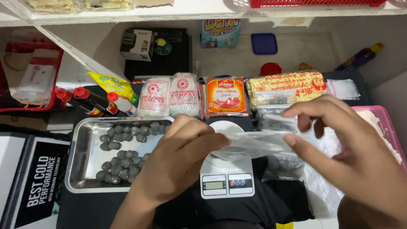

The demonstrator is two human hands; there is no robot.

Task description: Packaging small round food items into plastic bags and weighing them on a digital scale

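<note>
Left hand: fingers pinched on the near edge of a clear plastic bag, held above the scale.
Right hand: thumb and forefinger grasping the same bag at its far-right edge; other fingers spread loose.
Clear plastic bag: flat, apparently empty, stretched between both hands, in the air over the scale platform.
Kitchen scale: white, small display and buttons at the near edge, on the dark desk; round platform partly hidden by the bag.
Filled bag: clear, holds dark balls, lies just right of the scale.
Steel tray: left of the scale, carries loose grey balls in two clusters.
Pink tub: right edge, white powder inside, mostly behind the right hand.
Risk: thin film may slip from the pinch or stay stuck shut; the left wrist sits close to the tray rim and could nudge it, rolling the balls.
Obstruction: the hands and bag screen the platform.
Far row: sauce bottles, two white packets, red sauce sachet, noodle pack, touching side by side.
</note>
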